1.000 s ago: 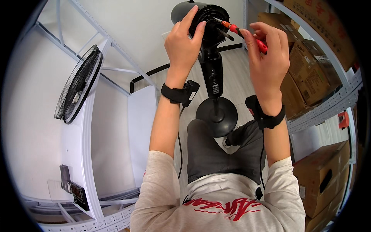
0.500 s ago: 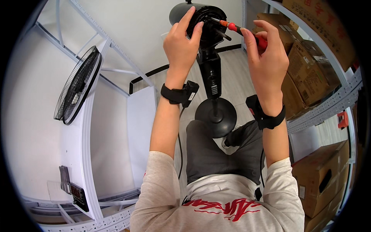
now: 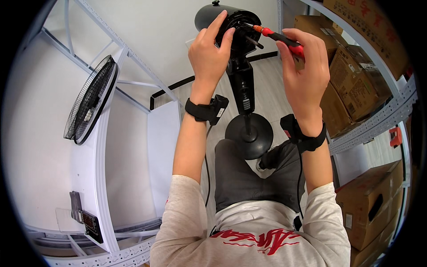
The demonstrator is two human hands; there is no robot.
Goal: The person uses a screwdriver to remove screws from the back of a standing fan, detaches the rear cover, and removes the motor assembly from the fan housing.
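Note:
A black standing fan without its grille stands in front of me; its motor head (image 3: 240,20) is at the top centre, on a black pole above a round base (image 3: 249,135). My left hand (image 3: 210,53) grips the left side of the motor head. My right hand (image 3: 306,66) holds a red and black screwdriver (image 3: 278,38), whose tip points left into the front of the motor head beside the bare shaft. Both wrists carry black bands with small devices.
A black wire fan grille (image 3: 91,104) leans on the white table (image 3: 49,147) at left. A white metal shelf frame (image 3: 124,58) runs behind it. Brown cardboard boxes (image 3: 356,80) fill the grey racking on the right. A small black device (image 3: 86,218) lies at the table's near edge.
Both hands and the screwdriver have stayed at the motor head. The view has shifted slightly, and the screwdriver tip sits a little closer to the motor's front.

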